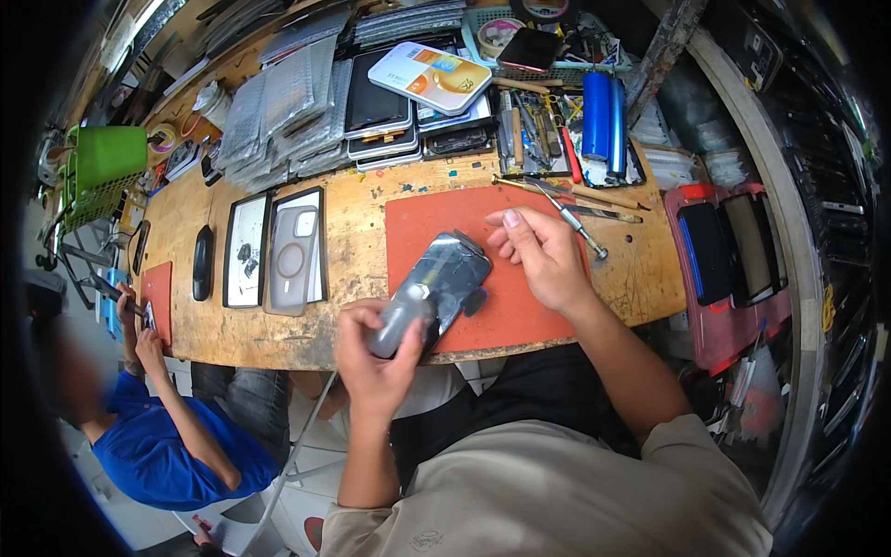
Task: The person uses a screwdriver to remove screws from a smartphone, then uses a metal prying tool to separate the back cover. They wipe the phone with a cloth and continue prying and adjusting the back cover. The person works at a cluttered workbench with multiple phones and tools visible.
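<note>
A dark smartphone [450,277] lies tilted on a red work mat [520,306] on the wooden bench [357,232]. My left hand [376,357] grips a grey cylindrical tool [399,320] whose end rests over the phone's lower left part. My right hand [543,255] hovers at the phone's upper right corner, fingers curled, holding a thin metal tool [580,227] that points away to the right. A small dark piece [475,301] lies on the mat beside the phone.
A clear phone case [291,260] and two framed screens [247,251] lie left of the mat. Stacked tablets and wrapped panels [380,102] crowd the back. Hand tools [548,139] and blue cylinders [603,116] sit back right. A person in blue [158,436] works at the left.
</note>
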`<state>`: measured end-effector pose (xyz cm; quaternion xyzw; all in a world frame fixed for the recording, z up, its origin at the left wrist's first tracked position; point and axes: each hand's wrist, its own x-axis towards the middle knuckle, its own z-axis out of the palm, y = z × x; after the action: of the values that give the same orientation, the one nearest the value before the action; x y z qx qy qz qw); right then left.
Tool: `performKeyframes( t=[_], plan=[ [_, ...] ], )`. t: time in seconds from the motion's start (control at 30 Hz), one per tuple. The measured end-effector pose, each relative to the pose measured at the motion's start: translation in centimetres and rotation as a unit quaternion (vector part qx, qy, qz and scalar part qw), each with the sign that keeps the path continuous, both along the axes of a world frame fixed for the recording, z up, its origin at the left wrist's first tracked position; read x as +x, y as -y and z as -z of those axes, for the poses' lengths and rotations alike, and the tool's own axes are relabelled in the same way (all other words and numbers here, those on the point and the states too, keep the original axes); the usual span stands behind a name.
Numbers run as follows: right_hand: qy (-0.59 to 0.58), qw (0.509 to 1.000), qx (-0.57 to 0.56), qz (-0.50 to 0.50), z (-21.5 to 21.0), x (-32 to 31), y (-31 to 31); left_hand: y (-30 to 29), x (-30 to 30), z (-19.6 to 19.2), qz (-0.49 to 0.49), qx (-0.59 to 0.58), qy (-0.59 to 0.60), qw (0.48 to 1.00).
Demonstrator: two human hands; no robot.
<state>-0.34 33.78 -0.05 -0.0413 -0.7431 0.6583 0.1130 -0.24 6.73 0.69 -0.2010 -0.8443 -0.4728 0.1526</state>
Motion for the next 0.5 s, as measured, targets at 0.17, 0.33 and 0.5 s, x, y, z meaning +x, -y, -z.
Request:
performKeyframes(
  t=[0.17,0.33,0.5],
  plan=[
    [-0.008,1.0,0.01,0.003,0.2,0.1,0.2,5.7,-6.8,-2.0,-0.128,0.13,0.032,0.983],
    [0.008,0.999,0.042,0.029,0.1,-0.3,0.2,6.8,-15.2,-3.4,-0.046,0.196,0.06,0.978],
    [-0.014,0.999,0.046,0.01,-0.3,-0.1,0.4,0.9,-17.0,-1.9,-0.067,-0.051,0.003,0.996]
  ],
)
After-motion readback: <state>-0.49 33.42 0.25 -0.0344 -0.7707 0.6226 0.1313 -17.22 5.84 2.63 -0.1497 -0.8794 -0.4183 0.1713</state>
